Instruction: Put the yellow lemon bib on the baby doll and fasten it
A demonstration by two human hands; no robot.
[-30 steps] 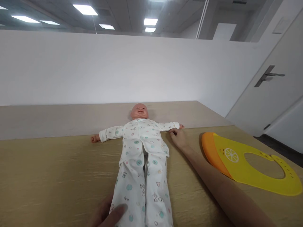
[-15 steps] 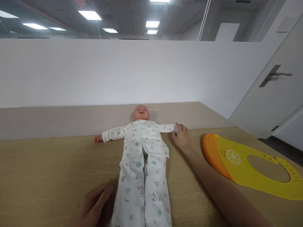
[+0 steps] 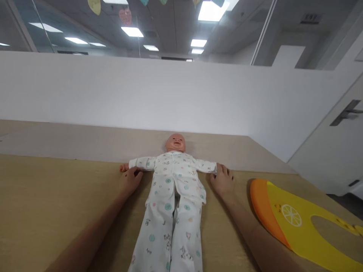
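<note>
A baby doll (image 3: 176,173) lies on its back on the table, head away from me and arms spread. It wears a white long-sleeved top and white trousers (image 3: 166,230) printed with small animals and dots. My left hand (image 3: 131,182) is at the doll's cuff on the left, fingers curled against the sleeve, with the doll's bare hand (image 3: 124,167) showing just beyond. On the other side my right hand (image 3: 223,179) wraps over the end of the opposite sleeve (image 3: 206,166), hiding the doll's hand there. The feet are out of view.
To the right of my right forearm lies a yellow bib (image 3: 304,223) with an orange pocket and a citrus slice print. Behind the wooden table (image 3: 56,196) stands a white wall (image 3: 141,94) with glass above. A door handle (image 3: 346,113) shows at the far right.
My left hand has moved forward from beside the doll's leg to its sleeve cuff. My right hand stays at the other cuff. The camera view has tilted and shifted slightly.
</note>
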